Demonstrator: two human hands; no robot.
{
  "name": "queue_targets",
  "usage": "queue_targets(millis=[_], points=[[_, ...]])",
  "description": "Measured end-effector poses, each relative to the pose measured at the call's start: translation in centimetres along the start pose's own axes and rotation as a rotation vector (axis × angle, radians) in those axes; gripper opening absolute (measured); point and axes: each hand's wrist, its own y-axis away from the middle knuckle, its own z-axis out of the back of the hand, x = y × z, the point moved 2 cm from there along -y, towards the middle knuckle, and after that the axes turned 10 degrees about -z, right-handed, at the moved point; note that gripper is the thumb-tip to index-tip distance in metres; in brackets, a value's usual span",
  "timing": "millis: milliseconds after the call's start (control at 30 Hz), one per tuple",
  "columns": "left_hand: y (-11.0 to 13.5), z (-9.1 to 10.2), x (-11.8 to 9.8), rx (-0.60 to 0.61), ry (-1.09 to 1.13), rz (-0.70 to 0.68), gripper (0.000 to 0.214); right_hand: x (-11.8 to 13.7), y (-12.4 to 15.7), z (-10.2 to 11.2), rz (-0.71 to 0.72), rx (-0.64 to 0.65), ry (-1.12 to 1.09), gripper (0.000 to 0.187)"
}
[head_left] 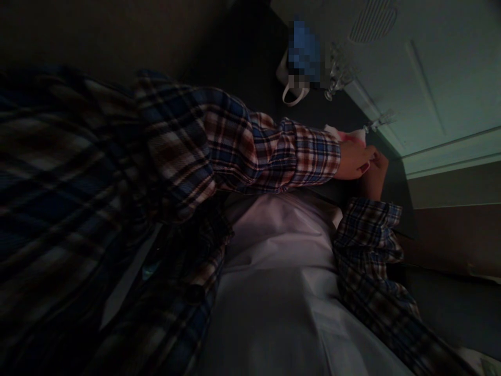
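Observation:
The frame is very dark. My left hand (350,161), in a plaid sleeve, reaches in from the left with its fingers curled. It meets my right hand (376,175), which comes up from below in a matching sleeve. A small dark red piece (365,167) with a pale edge shows at the left hand's fingers; its kind cannot be made out. Right behind the left hand lies a white and red cloth or paper-like item (354,137). Most of my right hand's fingers are hidden by the left hand or lost in shadow.
On the dark tabletop (313,112) stand a white cup (295,94) beside a blurred-out blue object (307,49), clear glassware (334,73) and another glass piece (378,123). A pale panelled surface (442,78) with a ribbed heart shape borders the table on the right.

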Motion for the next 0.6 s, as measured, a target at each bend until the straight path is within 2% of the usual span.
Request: queue_targets(millis=[367,600], points=[[-0.22,-0.45,0.27,-0.027,-0.019,-0.011,0.048,0.03,-0.1,0.19,0.006,-0.026,0.07,0.021],[-0.43,-0.59,0.35,-0.037,-0.063,-0.009,0.049,0.2,0.04,-0.07,-0.009,-0.01,-0.012,0.022]])
